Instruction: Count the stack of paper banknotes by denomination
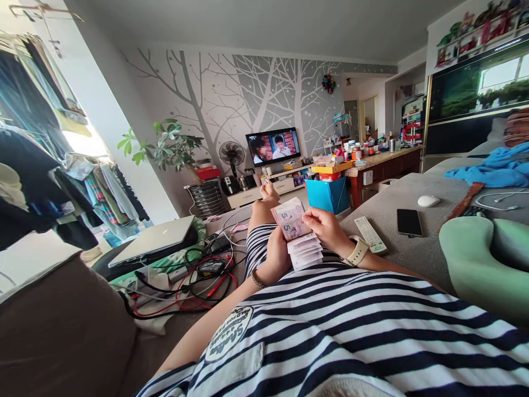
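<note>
I lie back in a striped dress with both hands over my lap. My left hand (276,255) is closed around the lower edge of a stack of banknotes (298,234), which fans out towards my stomach. My right hand (328,227), with a pale watch on its wrist, pinches the top note and holds it bent upward. My bare leg stretches ahead toward the television.
To my right on the grey couch lie a remote control (370,234), a black phone (409,221), a white mouse (428,200) and a green cushion (483,259). A closed laptop (155,239) and tangled cables (194,281) sit left. A television (273,146), fan and blue bin (327,194) stand ahead.
</note>
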A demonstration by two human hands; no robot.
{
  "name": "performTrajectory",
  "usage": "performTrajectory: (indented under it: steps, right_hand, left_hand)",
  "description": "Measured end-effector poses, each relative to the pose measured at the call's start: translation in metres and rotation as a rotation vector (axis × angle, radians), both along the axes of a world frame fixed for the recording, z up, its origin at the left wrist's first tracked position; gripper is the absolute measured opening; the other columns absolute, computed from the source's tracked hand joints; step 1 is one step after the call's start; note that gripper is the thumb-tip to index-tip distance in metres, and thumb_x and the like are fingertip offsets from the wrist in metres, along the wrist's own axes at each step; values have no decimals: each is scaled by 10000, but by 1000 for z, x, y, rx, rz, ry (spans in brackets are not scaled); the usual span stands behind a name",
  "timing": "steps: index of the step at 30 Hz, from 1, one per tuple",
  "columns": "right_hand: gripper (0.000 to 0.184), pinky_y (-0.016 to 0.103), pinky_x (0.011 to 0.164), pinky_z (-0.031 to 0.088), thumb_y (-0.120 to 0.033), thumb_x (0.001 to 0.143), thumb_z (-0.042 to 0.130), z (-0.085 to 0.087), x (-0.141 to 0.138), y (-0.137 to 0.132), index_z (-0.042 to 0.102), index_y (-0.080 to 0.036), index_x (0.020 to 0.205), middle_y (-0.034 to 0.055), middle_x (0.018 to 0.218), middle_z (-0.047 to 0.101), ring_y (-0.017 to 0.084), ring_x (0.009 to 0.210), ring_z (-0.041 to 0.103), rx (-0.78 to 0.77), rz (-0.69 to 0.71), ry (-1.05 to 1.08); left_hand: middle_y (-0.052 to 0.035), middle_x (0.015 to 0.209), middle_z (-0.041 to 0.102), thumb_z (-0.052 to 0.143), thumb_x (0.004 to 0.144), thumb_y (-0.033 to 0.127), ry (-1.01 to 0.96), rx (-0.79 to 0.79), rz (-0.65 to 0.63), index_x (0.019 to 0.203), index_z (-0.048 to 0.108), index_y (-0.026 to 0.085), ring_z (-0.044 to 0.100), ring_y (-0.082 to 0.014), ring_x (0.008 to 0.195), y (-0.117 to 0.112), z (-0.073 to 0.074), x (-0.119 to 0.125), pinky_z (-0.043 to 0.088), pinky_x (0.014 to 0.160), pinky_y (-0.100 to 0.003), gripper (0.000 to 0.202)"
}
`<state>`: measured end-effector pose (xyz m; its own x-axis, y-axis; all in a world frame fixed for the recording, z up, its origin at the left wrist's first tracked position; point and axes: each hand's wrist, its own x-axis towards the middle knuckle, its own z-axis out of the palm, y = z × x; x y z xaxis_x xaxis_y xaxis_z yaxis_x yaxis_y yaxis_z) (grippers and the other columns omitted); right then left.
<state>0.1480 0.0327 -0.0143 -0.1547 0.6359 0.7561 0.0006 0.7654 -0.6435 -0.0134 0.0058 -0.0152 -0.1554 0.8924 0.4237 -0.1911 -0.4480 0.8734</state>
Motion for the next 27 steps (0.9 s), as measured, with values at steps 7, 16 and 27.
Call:
performTrajectory:
  steps: [7, 16, 27]
  right_hand:
    - [372, 298, 700, 434, -566, 923, 641, 3, 0, 2, 666, -206, 833, 18, 773, 663, 187, 745, 575, -31, 36, 0]
    - [396, 299, 699, 438, -593, 924, 636, 6, 1, -3, 649, -213, 817, 7, 752, 631, 182, 724, 552, -33, 75, -5]
    - [450, 300, 705, 442, -649, 932, 628, 9, 2, -9, 646, -213, 818, 7, 755, 627, 181, 730, 554, 0, 68, -12]
  left_hand:
    - [-51, 830, 781, 722, 701, -24, 144, 45, 84, 673, 788, 214, 614, -249, 839, -10, 9, 3, 505, 849, -317, 248]
    - [-39, 777, 766, 750, 694, 33, 34, 14, 45, 678, 760, 203, 616, -241, 810, -7, 6, 3, 510, 799, -319, 170]
    - [-56, 804, 789, 767, 741, 178, -62, -31, -71, 733, 777, 199, 660, -263, 826, -9, 7, 5, 558, 814, -357, 25]
